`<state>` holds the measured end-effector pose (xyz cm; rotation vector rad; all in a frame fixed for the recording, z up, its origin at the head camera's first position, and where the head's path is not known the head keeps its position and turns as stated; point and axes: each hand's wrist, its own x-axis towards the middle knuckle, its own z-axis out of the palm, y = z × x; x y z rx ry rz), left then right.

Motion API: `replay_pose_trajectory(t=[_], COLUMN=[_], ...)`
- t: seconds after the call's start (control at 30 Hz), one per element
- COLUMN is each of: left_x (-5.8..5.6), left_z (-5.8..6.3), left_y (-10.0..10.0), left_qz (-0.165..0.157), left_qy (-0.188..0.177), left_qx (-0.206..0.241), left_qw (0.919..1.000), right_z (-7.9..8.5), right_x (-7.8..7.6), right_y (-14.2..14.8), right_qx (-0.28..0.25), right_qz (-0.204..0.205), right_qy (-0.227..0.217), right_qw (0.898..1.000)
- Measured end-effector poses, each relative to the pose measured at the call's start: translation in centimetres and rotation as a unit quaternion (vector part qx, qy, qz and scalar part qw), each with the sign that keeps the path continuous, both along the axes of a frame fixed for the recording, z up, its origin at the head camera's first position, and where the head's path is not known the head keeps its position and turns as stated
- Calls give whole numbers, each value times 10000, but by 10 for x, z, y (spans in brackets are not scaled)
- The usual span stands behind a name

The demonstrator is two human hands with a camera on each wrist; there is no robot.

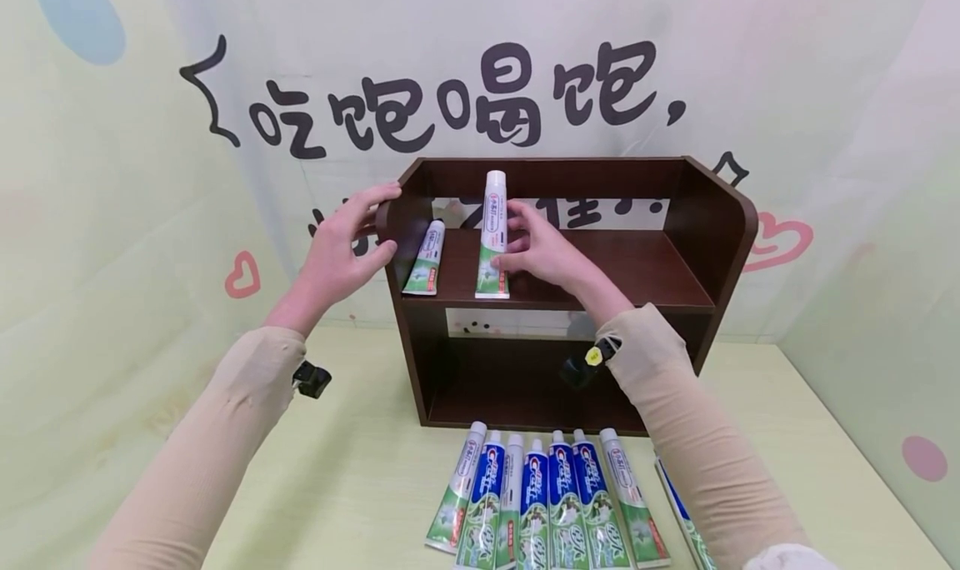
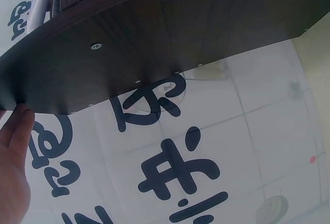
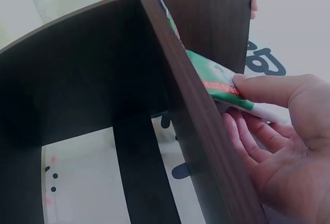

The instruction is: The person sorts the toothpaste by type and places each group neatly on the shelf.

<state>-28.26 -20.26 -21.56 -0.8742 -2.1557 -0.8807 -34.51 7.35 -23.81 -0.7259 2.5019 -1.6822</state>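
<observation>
ten visible tubes (image 1: 491,235), one shelf (image 1: 615,262), two hands (image 1: 337,249)

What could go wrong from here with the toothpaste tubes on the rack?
The upright tube in the right hand has its flat end close to the front edge of the upper shelf, so it might tip or slip off if released there.

The tilted tube stands beside the left side panel, which the left hand touches; a bump there could topple it.
</observation>
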Motion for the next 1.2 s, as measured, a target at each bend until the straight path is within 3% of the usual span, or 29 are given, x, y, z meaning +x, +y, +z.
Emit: replay_pose_trajectory(t=[0.37,0.77,1.2], left_x=[-2,-2,-2], left_z=[-2,-1,0], left_y=[-1,0,0], left_qz=[71,111,91], left_qy=[-89,-42,-39], left_qx=[-45,-55,-34], left_qw=[9999,9999,9999], right_z=[-6,-8,-10], right_x=[-4,-4,-3], right_y=[3,7,9], right_qx=[344,383,768], right_qz=[96,375,478], right_qy=[218,167,152], right_qw=[9991,9984,9958])
